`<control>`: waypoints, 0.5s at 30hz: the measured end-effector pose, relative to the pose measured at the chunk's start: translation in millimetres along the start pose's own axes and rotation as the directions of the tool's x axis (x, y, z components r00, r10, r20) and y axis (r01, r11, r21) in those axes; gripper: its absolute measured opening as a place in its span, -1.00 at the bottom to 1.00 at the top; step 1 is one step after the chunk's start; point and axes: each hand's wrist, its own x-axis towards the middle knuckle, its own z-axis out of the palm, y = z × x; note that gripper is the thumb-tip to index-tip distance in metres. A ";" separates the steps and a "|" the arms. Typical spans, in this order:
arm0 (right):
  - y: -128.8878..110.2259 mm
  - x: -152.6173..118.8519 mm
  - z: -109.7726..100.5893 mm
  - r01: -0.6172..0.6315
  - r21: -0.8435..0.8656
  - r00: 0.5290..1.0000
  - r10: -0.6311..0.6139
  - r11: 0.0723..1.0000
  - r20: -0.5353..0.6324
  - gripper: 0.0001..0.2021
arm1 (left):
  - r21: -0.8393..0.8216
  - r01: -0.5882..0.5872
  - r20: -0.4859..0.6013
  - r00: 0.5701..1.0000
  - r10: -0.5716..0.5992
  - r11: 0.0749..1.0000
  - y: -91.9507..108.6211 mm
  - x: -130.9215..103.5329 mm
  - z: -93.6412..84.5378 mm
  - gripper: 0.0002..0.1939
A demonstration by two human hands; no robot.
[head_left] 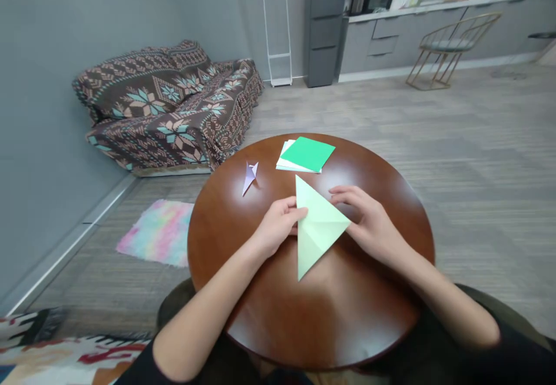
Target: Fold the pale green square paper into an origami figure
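A pale green sheet of origami paper, folded into a triangle with crease lines across it, is held above the table. Its long edge is on the left and one corner points right. My left hand pinches that long edge, thumb on top and the other fingers underneath. At the right corner is my right hand, its fingers apart and curved, the thumb side touching or just behind the tip. Part of that thumb is hidden by the paper.
The round brown table carries a stack of paper with a green sheet on top, at the far side. A small purple folded paper figure sits at the left. Beyond are a covered sofa and a chair.
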 end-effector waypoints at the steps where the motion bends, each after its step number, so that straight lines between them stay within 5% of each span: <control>1: 0.5 0.3 -2.6 -0.020 0.029 1.000 0.020 0.999 0.001 -0.72 | 0.022 0.037 0.071 0.997 -0.039 0.999 2.3 -1.9 -0.9 -0.62; 4: -2.0 0.8 -10.1 -0.119 0.191 0.990 0.101 0.974 0.101 -0.47 | 0.079 0.143 0.340 0.926 -0.162 0.987 8.9 -8.6 -3.0 -0.61; 6: -6.4 1.3 -14.5 -0.205 0.287 0.958 0.132 0.936 0.254 -0.54 | 0.124 0.162 0.428 0.881 -0.200 0.979 11.3 -11.5 -4.1 -0.61; 9: -11.7 2.9 -20.4 -0.309 0.335 0.902 0.163 0.890 0.399 -0.75 | 0.193 0.132 0.412 0.888 -0.203 0.972 13.3 -11.4 -6.4 -0.60; 15: -9.1 6.0 -31.0 -0.423 0.293 0.852 0.267 0.858 0.450 -0.78 | 0.299 0.054 0.298 0.943 -0.147 0.953 21.3 -7.8 -16.2 -0.47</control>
